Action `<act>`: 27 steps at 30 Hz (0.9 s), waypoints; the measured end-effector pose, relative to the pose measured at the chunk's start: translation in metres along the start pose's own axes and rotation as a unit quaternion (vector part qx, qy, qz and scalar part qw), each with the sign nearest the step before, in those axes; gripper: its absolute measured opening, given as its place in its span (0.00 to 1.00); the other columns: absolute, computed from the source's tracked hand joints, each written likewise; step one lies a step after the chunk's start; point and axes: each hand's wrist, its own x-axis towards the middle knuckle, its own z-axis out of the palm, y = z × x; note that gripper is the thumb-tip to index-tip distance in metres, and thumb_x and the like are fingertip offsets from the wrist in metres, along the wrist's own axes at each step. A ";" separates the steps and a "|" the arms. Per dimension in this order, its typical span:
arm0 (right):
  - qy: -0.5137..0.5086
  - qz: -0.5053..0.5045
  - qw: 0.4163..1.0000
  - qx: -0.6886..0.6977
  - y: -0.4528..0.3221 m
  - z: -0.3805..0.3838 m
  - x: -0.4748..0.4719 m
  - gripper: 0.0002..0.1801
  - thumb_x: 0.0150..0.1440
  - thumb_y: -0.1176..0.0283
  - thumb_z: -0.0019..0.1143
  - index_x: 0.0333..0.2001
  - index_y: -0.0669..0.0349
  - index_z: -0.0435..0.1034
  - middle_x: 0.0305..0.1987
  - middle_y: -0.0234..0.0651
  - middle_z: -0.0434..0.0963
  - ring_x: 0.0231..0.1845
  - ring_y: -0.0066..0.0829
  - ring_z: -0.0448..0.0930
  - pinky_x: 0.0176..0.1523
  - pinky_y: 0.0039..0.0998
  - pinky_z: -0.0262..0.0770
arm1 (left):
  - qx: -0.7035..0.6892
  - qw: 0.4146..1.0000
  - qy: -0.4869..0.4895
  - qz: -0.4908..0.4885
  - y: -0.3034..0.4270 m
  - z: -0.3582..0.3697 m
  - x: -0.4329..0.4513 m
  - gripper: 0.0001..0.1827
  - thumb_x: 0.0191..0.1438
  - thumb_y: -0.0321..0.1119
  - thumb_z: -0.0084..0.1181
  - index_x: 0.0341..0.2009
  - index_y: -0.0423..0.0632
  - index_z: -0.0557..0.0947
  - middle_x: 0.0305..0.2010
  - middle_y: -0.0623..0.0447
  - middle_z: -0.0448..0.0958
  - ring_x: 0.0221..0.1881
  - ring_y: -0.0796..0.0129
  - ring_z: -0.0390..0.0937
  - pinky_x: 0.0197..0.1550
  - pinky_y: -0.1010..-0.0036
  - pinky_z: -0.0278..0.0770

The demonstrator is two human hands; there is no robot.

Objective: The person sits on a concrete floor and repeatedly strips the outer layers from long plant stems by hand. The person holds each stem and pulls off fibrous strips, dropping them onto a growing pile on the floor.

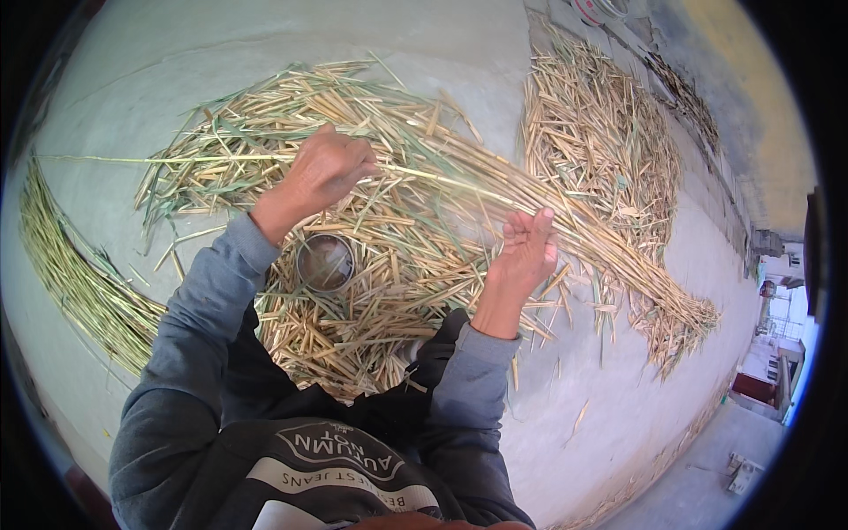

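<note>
One long green stalk runs from the far left across the pile to my right hand. My left hand is closed around its middle, knuckles up. My right hand pinches its right part between thumb and fingers, over a bundle of long yellow stalks that slants down to the right. Below both hands lies a heap of cut dry stalks and leaves. A round metal tin with murky contents stands in the heap, below my left hand.
A curved bundle of thin green stalks lies on the concrete floor at the left. Another heap of short stalk pieces lies at the upper right beside a wall. A white bucket stands at the top edge. My legs flank the near heap.
</note>
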 end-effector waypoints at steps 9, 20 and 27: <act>0.116 0.135 0.952 0.248 -0.009 -0.075 0.064 0.24 0.75 0.59 0.46 0.57 0.75 0.63 0.56 0.47 0.76 0.56 0.37 0.79 0.56 0.39 0.79 | 0.062 0.996 0.012 0.055 -0.033 -0.016 -0.025 0.08 0.59 0.38 0.65 0.34 0.49 0.81 0.26 0.52 0.78 0.30 0.54 0.78 0.38 0.60 0.66; -0.094 0.202 0.963 0.153 0.024 -0.056 0.074 0.28 0.74 0.63 0.50 0.67 0.76 0.64 0.64 0.45 0.78 0.50 0.26 0.82 0.49 0.26 0.80 | 0.370 0.919 -0.131 0.040 -0.015 -0.100 -0.094 0.10 0.43 0.32 0.62 0.29 0.47 0.75 0.27 0.54 0.75 0.35 0.62 0.78 0.41 0.65 0.69; -0.187 0.241 0.942 0.143 0.048 -0.049 0.079 0.22 0.72 0.67 0.52 0.62 0.73 0.68 0.55 0.42 0.83 0.46 0.25 0.83 0.44 0.24 0.80 | 0.533 0.811 -0.232 -0.057 0.011 -0.254 -0.215 0.10 0.47 0.31 0.63 0.32 0.47 0.76 0.29 0.56 0.76 0.38 0.62 0.79 0.43 0.66 0.72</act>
